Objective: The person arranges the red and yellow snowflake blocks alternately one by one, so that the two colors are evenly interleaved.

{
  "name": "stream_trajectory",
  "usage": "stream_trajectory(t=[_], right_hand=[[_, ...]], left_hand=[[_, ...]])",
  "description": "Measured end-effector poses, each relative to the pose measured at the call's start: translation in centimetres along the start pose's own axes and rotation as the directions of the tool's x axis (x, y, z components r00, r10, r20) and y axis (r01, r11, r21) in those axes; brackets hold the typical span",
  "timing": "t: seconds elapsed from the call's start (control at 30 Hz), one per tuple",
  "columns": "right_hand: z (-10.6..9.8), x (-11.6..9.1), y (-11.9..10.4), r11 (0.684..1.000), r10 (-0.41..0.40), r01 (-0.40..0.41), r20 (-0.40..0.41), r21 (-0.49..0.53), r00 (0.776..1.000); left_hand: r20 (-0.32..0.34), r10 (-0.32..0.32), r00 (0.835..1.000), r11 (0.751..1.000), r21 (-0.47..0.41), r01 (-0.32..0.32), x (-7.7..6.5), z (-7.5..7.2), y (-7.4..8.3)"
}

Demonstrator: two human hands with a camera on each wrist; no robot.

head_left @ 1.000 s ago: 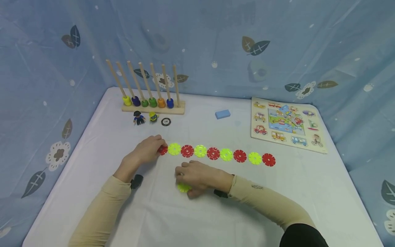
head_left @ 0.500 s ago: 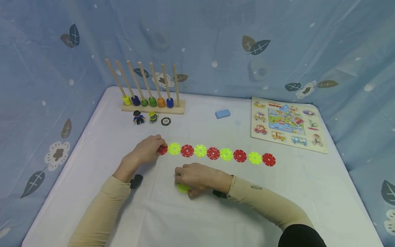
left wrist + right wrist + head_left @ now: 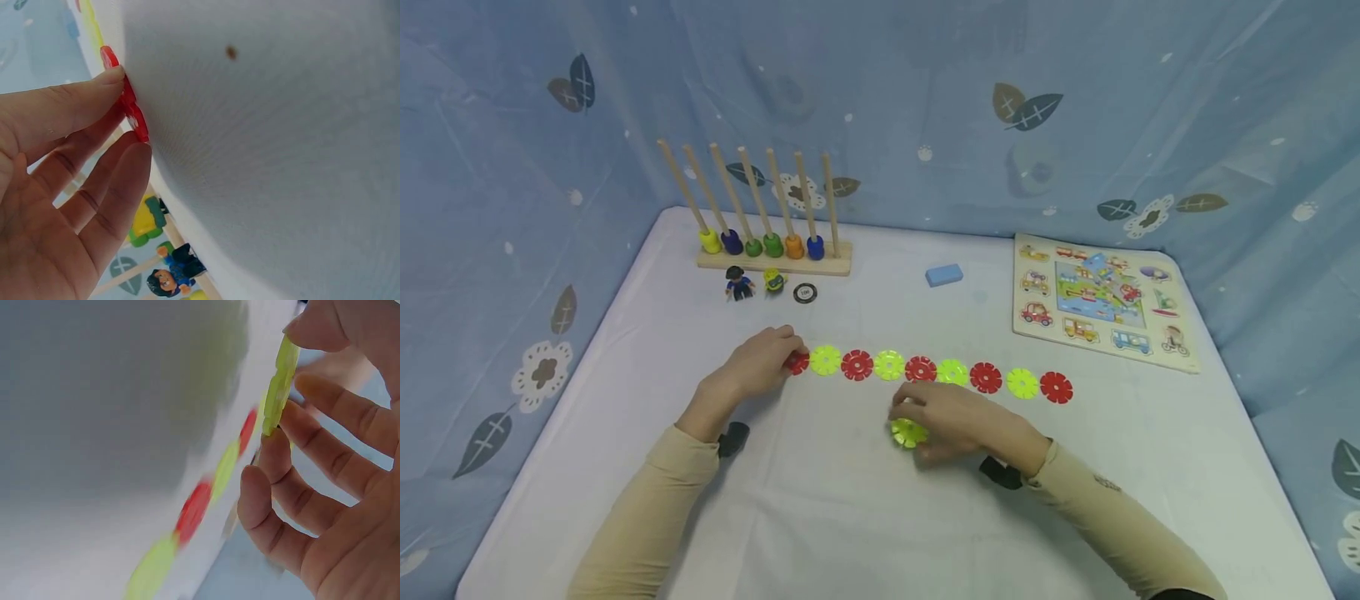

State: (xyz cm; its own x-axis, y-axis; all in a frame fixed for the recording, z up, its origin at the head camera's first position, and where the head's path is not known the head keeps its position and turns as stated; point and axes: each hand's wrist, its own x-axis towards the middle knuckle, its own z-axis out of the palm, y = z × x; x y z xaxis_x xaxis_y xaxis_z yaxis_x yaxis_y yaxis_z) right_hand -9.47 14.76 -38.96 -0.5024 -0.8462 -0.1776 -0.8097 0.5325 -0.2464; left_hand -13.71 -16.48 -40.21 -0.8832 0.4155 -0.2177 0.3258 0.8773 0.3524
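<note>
A row of red and yellow-green notched plastic discs runs across the white table, alternating in colour, with a yellow-green disc (image 3: 825,360) near its left end and a red disc (image 3: 1056,387) at its right end. My left hand (image 3: 760,364) pinches the leftmost red disc (image 3: 136,119) by its edges, thumb on one side and fingertips on the other. In front of the row, my right hand (image 3: 958,419) holds a loose yellow-green disc (image 3: 908,432). The right wrist view shows that disc (image 3: 280,384) gripped between thumb and fingers, raised off the cloth.
Behind the row stand a wooden peg rack (image 3: 775,260) with coloured beads, a toy figure (image 3: 739,284), a small yellow figure (image 3: 773,281) and a black-rimmed round token (image 3: 805,293). Farther right lie a blue block (image 3: 943,275) and a picture puzzle board (image 3: 1101,337).
My right hand has moved right and slightly away from me, carrying the yellow-green disc. My left hand stays on the leftmost red disc, and the row has kept its place.
</note>
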Motion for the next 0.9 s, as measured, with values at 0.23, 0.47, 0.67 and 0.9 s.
stream_trajectory(t=[0.23,0.47,0.67,0.9], right_hand=[[-0.1,-6.8,4.3,0.978,0.206,-0.197,-0.162,0.068,0.965],[0.2,-13.8,9.1,0.869,0.493,-0.469,-0.212,0.154,0.844],[0.4,-17.6,12.1,0.756,0.653,-0.63,-0.151,0.176,0.742],[1.0,-18.6,13.7,0.69,0.719,-0.7,-0.063,0.186,0.692]], left_hand=[[0.004,-0.013,1.0,1.0,-0.001,0.013,0.0,-0.1,0.0],[-0.002,0.001,1.0,1.0,0.004,-0.001,0.0,0.2,-0.1],[-0.008,0.003,1.0,1.0,0.009,-0.003,0.0,0.2,-0.2],[-0.009,0.01,1.0,1.0,0.008,-0.01,0.1,0.2,-0.2]])
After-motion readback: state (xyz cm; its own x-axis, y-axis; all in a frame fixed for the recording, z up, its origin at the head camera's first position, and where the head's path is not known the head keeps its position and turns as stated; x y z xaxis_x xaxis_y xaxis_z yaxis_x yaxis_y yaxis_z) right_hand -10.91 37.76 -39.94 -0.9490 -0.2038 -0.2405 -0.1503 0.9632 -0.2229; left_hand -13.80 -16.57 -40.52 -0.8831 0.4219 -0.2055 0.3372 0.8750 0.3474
